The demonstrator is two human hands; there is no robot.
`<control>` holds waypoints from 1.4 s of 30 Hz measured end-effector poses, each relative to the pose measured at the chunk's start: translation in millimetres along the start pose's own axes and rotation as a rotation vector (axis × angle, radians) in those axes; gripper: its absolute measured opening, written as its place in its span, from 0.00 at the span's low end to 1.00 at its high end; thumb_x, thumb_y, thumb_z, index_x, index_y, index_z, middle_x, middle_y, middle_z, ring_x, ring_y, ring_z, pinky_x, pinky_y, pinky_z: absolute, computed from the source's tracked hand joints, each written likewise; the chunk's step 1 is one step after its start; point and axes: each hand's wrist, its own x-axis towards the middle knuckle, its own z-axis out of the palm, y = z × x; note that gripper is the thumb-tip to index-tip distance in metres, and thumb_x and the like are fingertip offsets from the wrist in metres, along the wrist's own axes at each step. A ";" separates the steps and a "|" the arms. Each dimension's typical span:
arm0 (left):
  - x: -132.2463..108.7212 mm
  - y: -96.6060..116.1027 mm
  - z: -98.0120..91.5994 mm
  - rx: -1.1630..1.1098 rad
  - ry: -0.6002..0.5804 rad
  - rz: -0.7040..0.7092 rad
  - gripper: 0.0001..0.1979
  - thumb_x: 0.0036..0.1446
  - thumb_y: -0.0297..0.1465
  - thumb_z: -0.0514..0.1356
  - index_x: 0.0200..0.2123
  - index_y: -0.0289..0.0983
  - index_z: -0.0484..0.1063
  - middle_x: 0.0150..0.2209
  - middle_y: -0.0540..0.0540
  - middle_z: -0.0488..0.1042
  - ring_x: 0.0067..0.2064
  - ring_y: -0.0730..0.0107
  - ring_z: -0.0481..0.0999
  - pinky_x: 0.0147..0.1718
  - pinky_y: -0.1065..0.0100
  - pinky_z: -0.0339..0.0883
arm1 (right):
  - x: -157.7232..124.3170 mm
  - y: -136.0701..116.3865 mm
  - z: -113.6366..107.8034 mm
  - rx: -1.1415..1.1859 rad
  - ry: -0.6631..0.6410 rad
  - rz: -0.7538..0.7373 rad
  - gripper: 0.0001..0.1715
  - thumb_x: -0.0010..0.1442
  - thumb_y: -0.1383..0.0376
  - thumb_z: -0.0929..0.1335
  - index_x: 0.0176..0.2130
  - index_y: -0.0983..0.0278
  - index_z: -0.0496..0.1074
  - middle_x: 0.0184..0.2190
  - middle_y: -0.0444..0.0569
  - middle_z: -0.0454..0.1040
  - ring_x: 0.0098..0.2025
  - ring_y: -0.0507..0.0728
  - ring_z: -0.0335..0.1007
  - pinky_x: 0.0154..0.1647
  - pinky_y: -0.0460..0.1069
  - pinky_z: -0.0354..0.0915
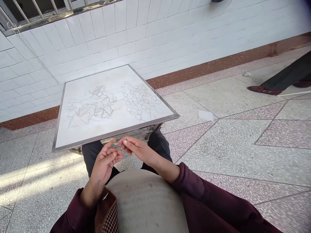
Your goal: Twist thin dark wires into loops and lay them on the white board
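My left hand and my right hand meet over my lap, just below the near edge of a small white table. Both pinch a thin thing between their fingertips, probably a piece of wire, too fine to name for sure. On the tabletop lie two heaps of bent wire: a tangle of zigzag pieces on the left and several looped, rounded pieces on the right.
A white tiled wall with a brown skirting runs behind the table. Another person's leg and dark red shoe show at the far right on the speckled floor. A scrap of paper lies on the floor right of the table.
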 end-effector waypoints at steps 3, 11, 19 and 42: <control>1.4 1.2 1.0 0.027 0.005 0.011 0.28 0.52 0.29 0.70 0.56 0.39 0.70 0.34 0.49 0.79 0.34 0.73 0.80 0.40 0.70 0.73 | 2.2 2.7 -2.0 -0.005 -0.007 -0.003 0.25 0.66 0.47 0.63 0.47 0.64 0.73 0.32 0.45 0.71 0.29 0.51 0.62 0.32 0.48 0.62; 5.3 0.7 2.2 0.155 0.032 0.085 0.26 0.54 0.35 0.69 0.55 0.40 0.70 0.34 0.49 0.78 0.32 0.72 0.79 0.35 0.70 0.73 | 6.0 3.2 -4.0 -0.030 -0.065 -0.020 0.23 0.66 0.50 0.64 0.43 0.65 0.75 0.29 0.45 0.70 0.29 0.51 0.62 0.32 0.47 0.62; 6.8 -1.6 6.7 0.333 0.082 0.197 0.27 0.56 0.36 0.67 0.58 0.41 0.67 0.31 0.51 0.75 0.29 0.73 0.77 0.31 0.69 0.73 | 8.4 6.1 -4.1 -0.060 -0.084 -0.016 0.20 0.66 0.52 0.64 0.42 0.65 0.76 0.30 0.45 0.71 0.29 0.51 0.62 0.30 0.46 0.62; 6.8 -0.5 6.6 0.306 0.110 0.151 0.28 0.53 0.32 0.69 0.56 0.39 0.67 0.27 0.54 0.74 0.28 0.73 0.76 0.31 0.69 0.73 | 7.7 13.1 -4.7 0.176 -0.092 0.069 0.19 0.62 0.54 0.70 0.44 0.65 0.78 0.29 0.44 0.72 0.29 0.50 0.64 0.30 0.45 0.61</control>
